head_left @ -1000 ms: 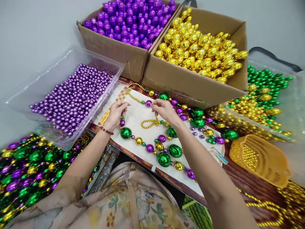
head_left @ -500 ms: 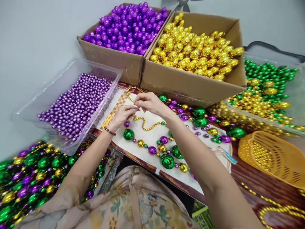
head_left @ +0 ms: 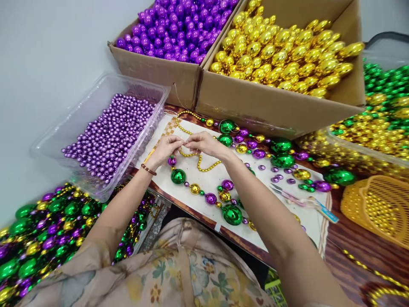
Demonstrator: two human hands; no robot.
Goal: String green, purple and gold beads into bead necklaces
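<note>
Above the white cloth (head_left: 191, 209), my left hand (head_left: 166, 149) and my right hand (head_left: 204, 144) meet with fingertips pinched close together. A thin, light bit of thread seems to run between them; its ends are hidden by the fingers. Just under my left hand lies one end of a bead necklace with a purple bead (head_left: 172, 160) and a big green bead (head_left: 178, 176). Small gold beads (head_left: 204, 169) on a string curve out from below my right hand. More of the necklace, with another large green bead (head_left: 231, 214), loops across the cloth, partly behind my right forearm.
Cardboard boxes of purple balls (head_left: 179, 34) and gold oval beads (head_left: 281, 55) stand at the back. A clear tub (head_left: 41, 145) of small purple beads is left. Scissors (head_left: 277, 187), a blue-handled tool (head_left: 326, 211) and a yellow basket (head_left: 354, 200) are right. Finished-looking strands (head_left: 60, 226) pile lower left.
The view has shifted, so the boxes appear higher and further right. My right hand has come down level with my left, and the fingertips still meet. Scissors now show beside my right forearm.
</note>
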